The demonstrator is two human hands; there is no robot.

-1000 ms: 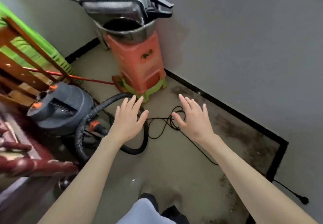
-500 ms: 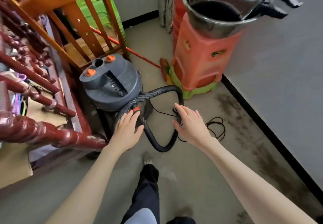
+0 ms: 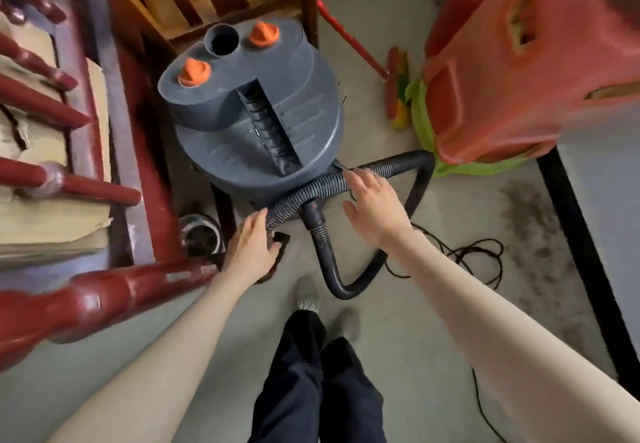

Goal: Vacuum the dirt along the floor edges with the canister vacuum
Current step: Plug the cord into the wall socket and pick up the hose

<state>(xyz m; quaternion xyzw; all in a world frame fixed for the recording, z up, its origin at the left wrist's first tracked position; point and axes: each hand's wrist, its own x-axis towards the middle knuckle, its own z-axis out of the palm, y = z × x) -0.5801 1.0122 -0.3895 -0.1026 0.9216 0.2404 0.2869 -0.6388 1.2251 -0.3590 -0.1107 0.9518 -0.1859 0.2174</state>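
The canister vacuum (image 3: 256, 120) stands on the floor directly ahead of me, its ribbed hose (image 3: 322, 186) looping from the front of the body. My right hand (image 3: 375, 209) lies over the hose, fingers extended, fingertips touching the ribbing, not closed round it. My left hand (image 3: 251, 247) is spread beside the hose's lower end, fingers relaxed, holding nothing. Dirt (image 3: 533, 231) lies along the black skirting at right, beyond the loose power cord (image 3: 464, 252); an orange stool (image 3: 512, 72) stands near
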